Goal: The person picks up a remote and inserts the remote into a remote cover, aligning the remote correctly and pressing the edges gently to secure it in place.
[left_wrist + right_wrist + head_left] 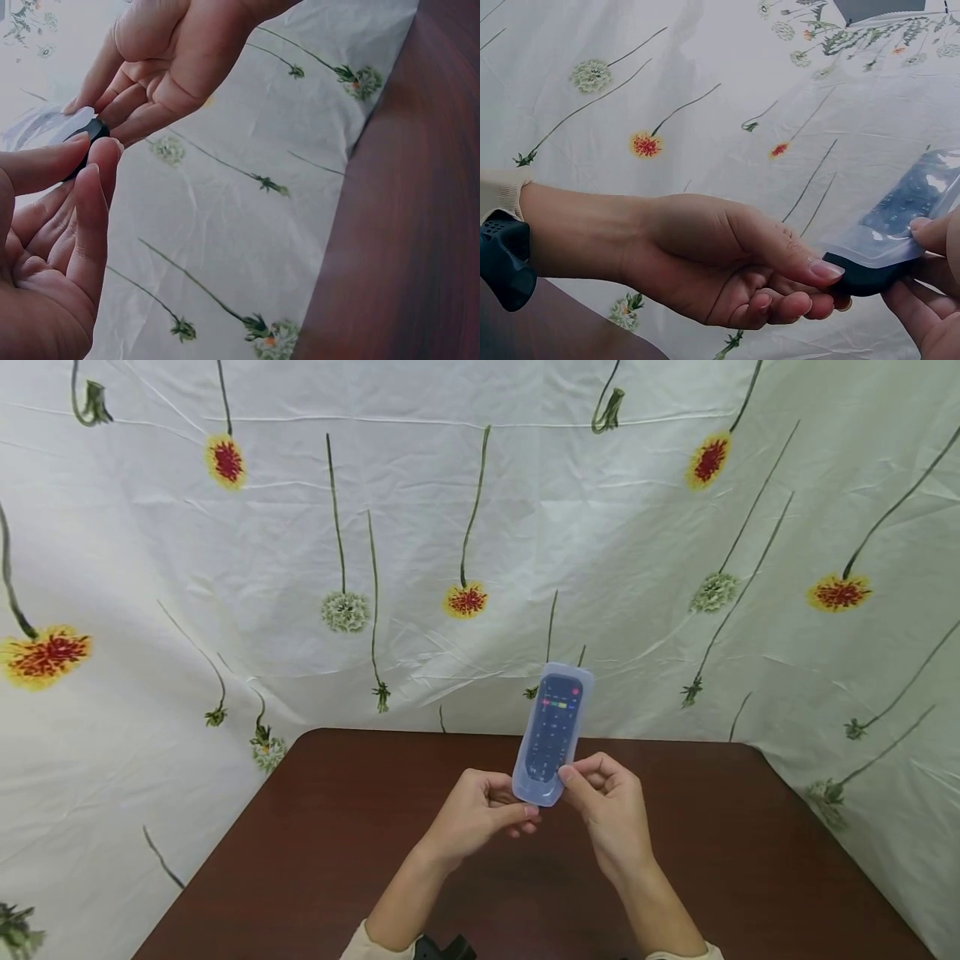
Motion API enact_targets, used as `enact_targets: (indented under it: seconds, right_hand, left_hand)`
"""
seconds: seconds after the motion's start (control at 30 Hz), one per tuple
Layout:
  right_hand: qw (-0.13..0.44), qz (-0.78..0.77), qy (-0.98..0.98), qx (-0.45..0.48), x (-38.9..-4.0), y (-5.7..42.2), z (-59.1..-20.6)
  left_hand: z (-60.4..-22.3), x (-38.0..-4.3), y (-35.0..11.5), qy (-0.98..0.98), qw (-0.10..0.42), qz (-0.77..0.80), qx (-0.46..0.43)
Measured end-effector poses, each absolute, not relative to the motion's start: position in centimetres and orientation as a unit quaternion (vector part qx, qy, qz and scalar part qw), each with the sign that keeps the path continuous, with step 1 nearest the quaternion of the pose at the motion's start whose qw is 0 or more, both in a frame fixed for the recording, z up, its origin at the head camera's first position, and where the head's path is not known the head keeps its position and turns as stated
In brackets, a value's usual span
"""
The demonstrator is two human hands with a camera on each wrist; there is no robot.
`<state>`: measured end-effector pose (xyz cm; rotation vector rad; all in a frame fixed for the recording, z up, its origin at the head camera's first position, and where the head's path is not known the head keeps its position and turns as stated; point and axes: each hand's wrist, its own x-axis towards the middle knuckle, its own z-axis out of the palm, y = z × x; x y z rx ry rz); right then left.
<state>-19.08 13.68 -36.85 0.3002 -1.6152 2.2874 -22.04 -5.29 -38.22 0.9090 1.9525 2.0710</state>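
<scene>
A dark remote control (553, 727) with coloured buttons sits inside a translucent cover (533, 793), held up above the table and leaning slightly right. At its lower end my left hand (468, 814) pinches it, thumb in front. My right hand (615, 810) grips the lower right side, its thumb on the face and its fingers behind. From the right wrist view, the remote's black end (866, 279) sticks out of the clear cover (885, 251), under the left thumb. The same black end (94, 133) shows between both hands in the left wrist view.
Beneath the hands lies a dark reddish-brown table (375, 827) with rounded far corners. A white cloth (420, 485) printed with flowers hangs behind and beside it. A black device (508, 262) is strapped on the left wrist, by a light sleeve.
</scene>
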Motion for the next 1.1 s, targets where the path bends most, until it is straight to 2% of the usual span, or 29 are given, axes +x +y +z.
enact_targets:
  seconds: [0.43, 0.77, 1.1]
  right_hand:
    - [0.137, 0.815, -0.545, 0.142, -19.2, 13.9, -37.4]
    - [0.154, 0.801, -0.563, 0.133, -19.2, 13.8, -37.5]
    - [0.165, 0.792, -0.574, 0.123, -19.3, 13.7, -37.5]
  left_hand:
    - [-38.2, -22.0, -5.7, 0.648, 0.083, 0.695, 0.300]
    - [-38.3, -22.2, -5.6, 0.667, 0.082, 0.678, 0.296]
    - [-37.5, -22.6, -7.8, 0.731, 0.001, 0.601, 0.322]
